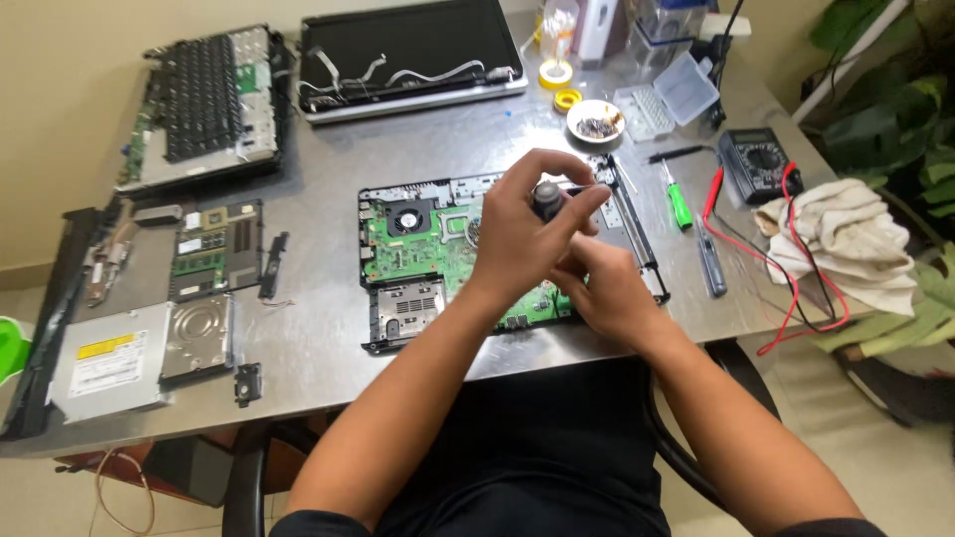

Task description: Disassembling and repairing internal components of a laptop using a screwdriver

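My left hand [522,234] is closed around the dark grey handle of a screwdriver [548,198], held upright over an opened laptop base. My right hand [607,288] sits just below and to the right, its fingers curled at the tool's lower part; whether it grips the tool I cannot tell. The laptop base [383,303] lies in front of me with its green motherboard [423,239], a small black fan and a metal card slot exposed. The screwdriver's tip is hidden behind my hands.
A green-handled screwdriver [678,205], a dark pen-like tool [710,261], a multimeter [758,159] with red and black leads and a beige cloth [846,234] lie right. A dish of screws [595,120] and a bit case [665,97] are behind. Keyboard [204,99], screen panel [408,55], optical drive [107,360] and hard drive [199,338] lie left.
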